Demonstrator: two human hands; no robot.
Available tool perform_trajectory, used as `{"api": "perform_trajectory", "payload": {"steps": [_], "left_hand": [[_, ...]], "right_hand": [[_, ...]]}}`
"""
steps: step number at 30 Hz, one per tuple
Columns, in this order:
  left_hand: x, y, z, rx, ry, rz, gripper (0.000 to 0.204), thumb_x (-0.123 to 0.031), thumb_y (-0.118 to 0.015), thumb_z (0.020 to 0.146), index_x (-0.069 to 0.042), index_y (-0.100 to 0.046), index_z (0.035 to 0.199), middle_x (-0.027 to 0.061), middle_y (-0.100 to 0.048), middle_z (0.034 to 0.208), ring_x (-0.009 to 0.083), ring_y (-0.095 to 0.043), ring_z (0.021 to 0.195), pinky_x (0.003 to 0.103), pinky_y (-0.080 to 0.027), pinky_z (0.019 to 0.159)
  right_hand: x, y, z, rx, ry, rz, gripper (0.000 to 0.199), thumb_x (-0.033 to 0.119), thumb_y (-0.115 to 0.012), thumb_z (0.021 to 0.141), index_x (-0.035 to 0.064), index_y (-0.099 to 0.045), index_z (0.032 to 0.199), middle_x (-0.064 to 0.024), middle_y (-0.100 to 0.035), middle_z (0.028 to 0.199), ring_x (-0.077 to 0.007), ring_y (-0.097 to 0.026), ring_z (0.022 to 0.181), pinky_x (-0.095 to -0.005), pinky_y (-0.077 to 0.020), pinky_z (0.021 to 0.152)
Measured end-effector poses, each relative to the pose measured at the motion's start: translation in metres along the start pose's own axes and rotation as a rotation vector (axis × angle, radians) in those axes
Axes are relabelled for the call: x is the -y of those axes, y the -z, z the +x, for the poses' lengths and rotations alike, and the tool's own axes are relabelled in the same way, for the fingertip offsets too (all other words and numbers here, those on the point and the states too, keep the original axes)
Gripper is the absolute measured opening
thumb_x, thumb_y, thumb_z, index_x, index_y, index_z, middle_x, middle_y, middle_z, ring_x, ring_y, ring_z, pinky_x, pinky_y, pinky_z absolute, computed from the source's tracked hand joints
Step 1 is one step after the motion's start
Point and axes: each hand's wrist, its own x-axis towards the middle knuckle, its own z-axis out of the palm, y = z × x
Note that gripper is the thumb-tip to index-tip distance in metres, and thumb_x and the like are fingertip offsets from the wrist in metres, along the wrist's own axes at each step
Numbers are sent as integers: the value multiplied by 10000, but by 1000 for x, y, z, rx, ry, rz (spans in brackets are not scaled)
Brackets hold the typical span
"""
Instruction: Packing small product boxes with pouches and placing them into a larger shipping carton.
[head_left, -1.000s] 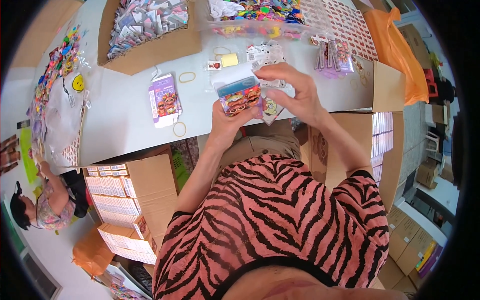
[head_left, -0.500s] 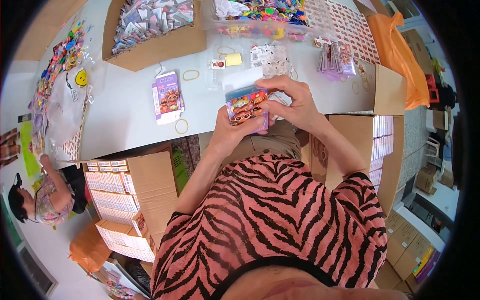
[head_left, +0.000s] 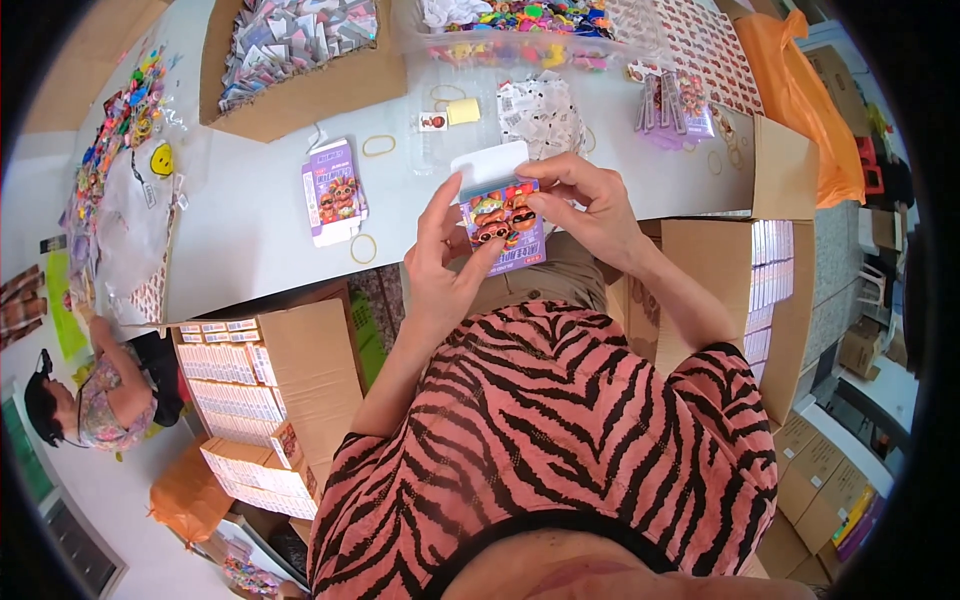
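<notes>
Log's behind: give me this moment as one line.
left hand: holding purple box; right hand: pinching its upper corner; white flap: up; table: second carton

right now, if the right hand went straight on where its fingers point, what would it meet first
The purple box that the right hand grips comes first; past it, the left hand looks next in line, though depth is unclear.

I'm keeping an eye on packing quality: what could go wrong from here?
The open white flap might crease, as the right hand grips the purple box close to the flap's base.

The box, also held by the left hand, appears beside the table's near edge, so a slip could drop it off.

A loose rubber band lies near that edge and might get brushed off.
</notes>
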Motion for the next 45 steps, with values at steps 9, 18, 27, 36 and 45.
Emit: {"api": "perform_trajectory", "payload": {"steps": [9,18,27,36,45], "left_hand": [[14,7,-21,22,-15,103,392,-29,-683,813,-4,-544,1179,136,-664,976,120,-660,823,244,-543,695],[15,13,-47,79,162,148,202,1,-641,836,16,-619,1036,120,-672,929,129,-658,795,238,-531,664],[21,26,-45,112,-53,251,192,40,-637,816,28,-636,1008,132,-668,954,145,-648,851,253,-531,731],[11,26,-42,126,187,97,212,65,-622,808,50,-607,1019,132,-644,1049,165,-622,934,292,-501,845],[7,25,-34,173,100,-21,168,44,-648,807,44,-627,974,112,-666,943,122,-630,865,241,-522,748]], "right_hand": [[-13,1,-22,168,-44,-10,215,27,-635,853,-9,-614,1064,-82,-654,981,-133,-627,889,-275,-520,787],[-29,-12,-47,281,-107,-16,186,29,-660,831,-24,-616,1004,-83,-635,954,-128,-614,859,-260,-505,777],[-23,-23,-51,182,-238,85,334,41,-686,803,3,-579,1117,-73,-647,998,-125,-605,886,-279,-492,807],[-30,-21,-46,263,-234,172,300,-4,-662,792,21,-625,1088,-87,-649,1014,-153,-616,926,-294,-488,831],[-23,-19,-43,272,-50,3,185,57,-668,815,31,-669,998,-93,-660,986,-159,-632,871,-266,-498,756]]}}
